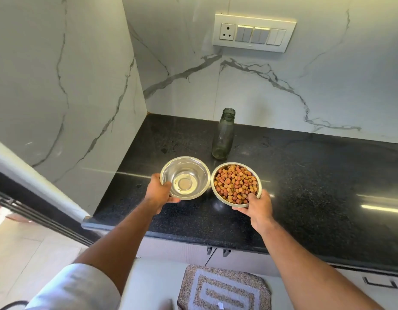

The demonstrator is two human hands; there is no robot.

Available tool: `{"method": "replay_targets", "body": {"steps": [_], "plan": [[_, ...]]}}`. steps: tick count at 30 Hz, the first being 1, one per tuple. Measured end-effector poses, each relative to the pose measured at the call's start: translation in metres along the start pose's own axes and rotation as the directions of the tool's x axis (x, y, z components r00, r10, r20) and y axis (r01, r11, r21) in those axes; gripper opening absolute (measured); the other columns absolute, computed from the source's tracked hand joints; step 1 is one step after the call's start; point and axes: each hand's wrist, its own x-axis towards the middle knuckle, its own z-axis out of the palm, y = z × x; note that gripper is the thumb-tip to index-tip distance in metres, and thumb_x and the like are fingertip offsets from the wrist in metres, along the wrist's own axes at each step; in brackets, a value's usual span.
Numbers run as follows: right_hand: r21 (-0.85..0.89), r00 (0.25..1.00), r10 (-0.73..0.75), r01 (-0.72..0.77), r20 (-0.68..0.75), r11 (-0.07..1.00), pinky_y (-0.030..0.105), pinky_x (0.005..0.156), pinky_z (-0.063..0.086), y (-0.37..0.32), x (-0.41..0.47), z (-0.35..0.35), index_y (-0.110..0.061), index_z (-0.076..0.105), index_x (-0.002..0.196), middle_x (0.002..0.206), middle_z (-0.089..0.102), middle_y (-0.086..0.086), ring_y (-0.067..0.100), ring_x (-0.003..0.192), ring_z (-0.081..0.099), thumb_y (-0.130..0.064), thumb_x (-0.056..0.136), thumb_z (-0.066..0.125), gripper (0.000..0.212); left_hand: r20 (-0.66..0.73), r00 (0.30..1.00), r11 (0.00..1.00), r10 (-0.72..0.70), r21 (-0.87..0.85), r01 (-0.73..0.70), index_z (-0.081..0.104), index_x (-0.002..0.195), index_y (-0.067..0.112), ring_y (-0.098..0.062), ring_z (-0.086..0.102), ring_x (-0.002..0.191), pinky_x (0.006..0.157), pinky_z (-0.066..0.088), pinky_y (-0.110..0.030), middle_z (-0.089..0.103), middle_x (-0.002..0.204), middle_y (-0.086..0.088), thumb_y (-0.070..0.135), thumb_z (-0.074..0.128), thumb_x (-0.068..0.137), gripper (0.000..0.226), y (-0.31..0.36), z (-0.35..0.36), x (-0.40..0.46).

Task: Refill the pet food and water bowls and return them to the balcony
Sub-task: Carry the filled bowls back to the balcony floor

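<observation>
— marble walls meet in a corner above the dark worktop (305, 175), with a switch plate (253, 32) high on the back wall and an open bottle (223, 134) standing just behind the bowls.

— what could go wrong from here?

— the water bowl (185, 177) looks to hold clear water, though it's hard to tell how much. if it tips on the walk to the balcony, water will slop over the rim. the food bowl (236, 184) is heaped close to its edge, so a tilt or a bump between the two rims, which sit nearly touching, could scatter kibble (234, 182). there's also a mat (224, 289) on the floor underfoot to trip on.

— and the hands?

— the left hand (159, 190) grips the water bowl's near-left rim, thumb over the edge and fingers curled beneath. the right hand (257, 208) grips the food bowl's near rim, thumb inside touching the kibble. whether the bowls rest on the worktop or are just above it, i cannot tell.
</observation>
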Motion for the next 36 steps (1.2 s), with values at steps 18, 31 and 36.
{"method": "replay_targets", "body": {"steps": [18,31,36], "plan": [[-0.195,0.916,0.008,0.077,0.401,0.978,0.054,0.067,0.065,0.031,-0.065,0.05,-0.018,0.05,0.136,0.133,0.057,0.012,0.037,0.115,0.064,-0.003,0.107,0.045,0.033,-0.417,0.909,0.962,-0.027,-0.258,-0.089,0.049,0.129,0.003,-0.036,0.071,0.083,0.054,0.064,-0.046,0.059,0.121,-0.028,0.001,0.053,0.094,0.036,-0.108,-0.114,-0.133],[-0.329,0.692,0.034,0.3,0.721,0.896,0.051,0.06,0.064,0.092,-0.188,0.184,-0.022,0.054,0.131,0.128,0.062,0.013,0.032,0.107,0.066,0.003,0.103,0.044,0.039,-0.682,0.702,0.915,-0.204,-0.388,-0.111,0.039,0.131,0.007,-0.031,0.065,0.072,0.045,0.061,-0.038,0.054,0.112,-0.021,-0.004,0.046,0.099,0.034,-0.211,-0.246,-0.262],[-0.379,0.589,0.122,0.335,0.799,0.863,0.053,0.064,0.065,0.136,-0.237,0.241,-0.019,0.051,0.137,0.129,0.059,0.013,0.033,0.11,0.064,0.004,0.102,0.043,0.043,-0.729,0.617,0.886,-0.298,-0.452,-0.105,0.038,0.131,0.007,-0.028,0.061,0.064,0.047,0.062,-0.037,0.055,0.106,-0.016,-0.004,0.044,0.099,0.035,-0.261,-0.296,-0.298]]}}
